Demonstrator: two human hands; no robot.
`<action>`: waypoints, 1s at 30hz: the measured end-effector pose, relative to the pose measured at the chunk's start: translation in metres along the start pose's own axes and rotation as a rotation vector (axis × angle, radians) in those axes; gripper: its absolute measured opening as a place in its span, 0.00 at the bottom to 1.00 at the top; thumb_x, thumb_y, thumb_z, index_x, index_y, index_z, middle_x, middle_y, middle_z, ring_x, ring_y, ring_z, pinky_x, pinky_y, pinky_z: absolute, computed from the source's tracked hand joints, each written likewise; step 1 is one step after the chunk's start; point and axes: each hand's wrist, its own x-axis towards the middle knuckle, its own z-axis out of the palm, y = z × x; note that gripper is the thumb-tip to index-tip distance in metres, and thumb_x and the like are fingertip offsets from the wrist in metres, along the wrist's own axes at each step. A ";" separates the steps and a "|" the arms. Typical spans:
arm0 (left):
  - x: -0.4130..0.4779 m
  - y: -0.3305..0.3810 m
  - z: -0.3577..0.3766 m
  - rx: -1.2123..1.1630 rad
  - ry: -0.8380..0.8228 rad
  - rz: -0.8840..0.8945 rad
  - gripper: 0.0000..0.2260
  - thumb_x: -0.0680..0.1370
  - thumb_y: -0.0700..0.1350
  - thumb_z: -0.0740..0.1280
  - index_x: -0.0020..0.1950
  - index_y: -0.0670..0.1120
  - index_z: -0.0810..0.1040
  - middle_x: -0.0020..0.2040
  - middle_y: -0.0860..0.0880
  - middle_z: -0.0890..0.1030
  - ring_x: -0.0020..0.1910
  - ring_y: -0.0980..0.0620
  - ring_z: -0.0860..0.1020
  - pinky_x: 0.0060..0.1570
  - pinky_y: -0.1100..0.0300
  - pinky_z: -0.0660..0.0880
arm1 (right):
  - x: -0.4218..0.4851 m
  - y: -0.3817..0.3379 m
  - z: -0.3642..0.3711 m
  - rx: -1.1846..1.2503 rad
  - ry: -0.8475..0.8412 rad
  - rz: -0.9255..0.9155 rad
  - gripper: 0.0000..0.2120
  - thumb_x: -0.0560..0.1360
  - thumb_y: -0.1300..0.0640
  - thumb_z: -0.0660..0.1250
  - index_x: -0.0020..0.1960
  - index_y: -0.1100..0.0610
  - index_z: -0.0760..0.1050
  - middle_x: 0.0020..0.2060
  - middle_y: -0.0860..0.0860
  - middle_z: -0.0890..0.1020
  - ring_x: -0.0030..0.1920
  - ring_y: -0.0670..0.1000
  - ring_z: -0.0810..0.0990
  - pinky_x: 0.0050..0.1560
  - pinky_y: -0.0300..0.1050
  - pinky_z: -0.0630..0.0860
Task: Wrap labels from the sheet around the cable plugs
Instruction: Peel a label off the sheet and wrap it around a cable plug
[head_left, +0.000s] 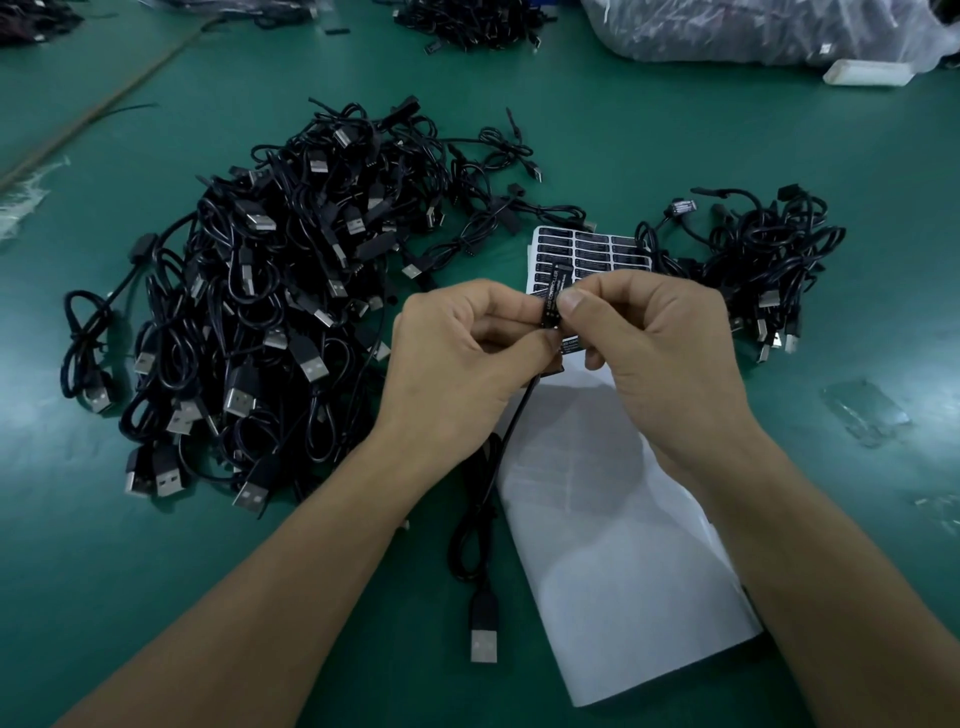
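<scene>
Your left hand (457, 353) and right hand (654, 353) meet just above the label sheet (587, 249). Both pinch the small black plug (550, 321) between thumb and fingertips. A printed label (549, 293) runs along the plug and looks partly wrapped, but your fingers hide the seam, so I cannot tell whether it is closed. The plug's cable (480, 499) drops to the counter (857, 156) and loops toward you, ending in its USB end (484, 642).

Judging by the sheet, you are well into it. Only the far rows hold black labels, and the near part (623, 545) is bare white backing. Judging by the cables, most of the job is ahead. The big heap (249, 312) on your left probably awaits labels, while the smaller heap (753, 260) on your right is probably finished work, as one plug there seems to carry print.

The big heap sprawls close to your left wrist, and loose cables from it lie against the sheet's far edge, so they could snag as you reach for the next label. A plastic bag (753, 26) and a white box (867, 73) sit well apart at the far right, out of your way.
</scene>
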 end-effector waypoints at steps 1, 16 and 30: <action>0.000 0.000 0.000 0.001 -0.002 0.002 0.05 0.73 0.37 0.77 0.46 0.44 0.84 0.37 0.48 0.87 0.38 0.49 0.87 0.43 0.49 0.85 | 0.000 0.000 0.000 -0.002 0.000 0.000 0.09 0.77 0.61 0.70 0.39 0.53 0.82 0.30 0.47 0.81 0.30 0.42 0.73 0.34 0.36 0.74; -0.001 0.002 0.000 -0.003 -0.009 -0.017 0.06 0.73 0.36 0.77 0.46 0.45 0.83 0.37 0.48 0.87 0.38 0.49 0.87 0.42 0.53 0.84 | -0.001 0.000 0.003 0.000 0.069 0.012 0.09 0.75 0.60 0.71 0.38 0.51 0.82 0.30 0.47 0.82 0.29 0.40 0.74 0.33 0.35 0.74; -0.002 0.006 0.002 -0.073 -0.021 -0.035 0.07 0.73 0.34 0.76 0.45 0.44 0.83 0.37 0.47 0.87 0.37 0.49 0.87 0.39 0.60 0.83 | -0.001 -0.005 0.004 0.036 0.079 0.029 0.10 0.75 0.63 0.71 0.36 0.53 0.82 0.28 0.46 0.80 0.29 0.42 0.74 0.33 0.35 0.74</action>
